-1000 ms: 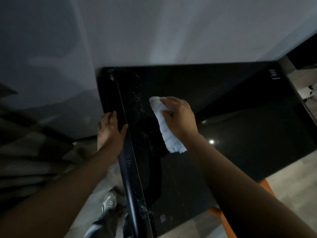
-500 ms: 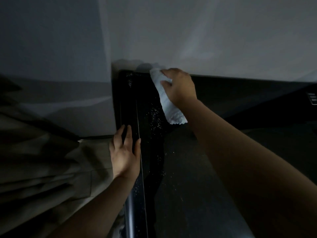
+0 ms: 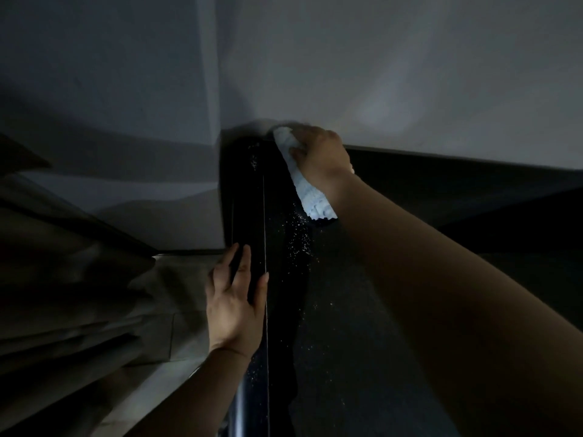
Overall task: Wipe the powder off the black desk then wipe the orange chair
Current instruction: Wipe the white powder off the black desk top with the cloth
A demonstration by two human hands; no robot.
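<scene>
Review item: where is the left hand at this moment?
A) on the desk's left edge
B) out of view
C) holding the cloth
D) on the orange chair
A: the left hand lies with straight fingers over the left edge of the desk, while the right hand holds the cloth near the far corner.

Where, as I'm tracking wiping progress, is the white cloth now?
In the head view, the white cloth is gripped by the right hand at the black desk's far left corner, by the wall, just beyond powder.
</scene>
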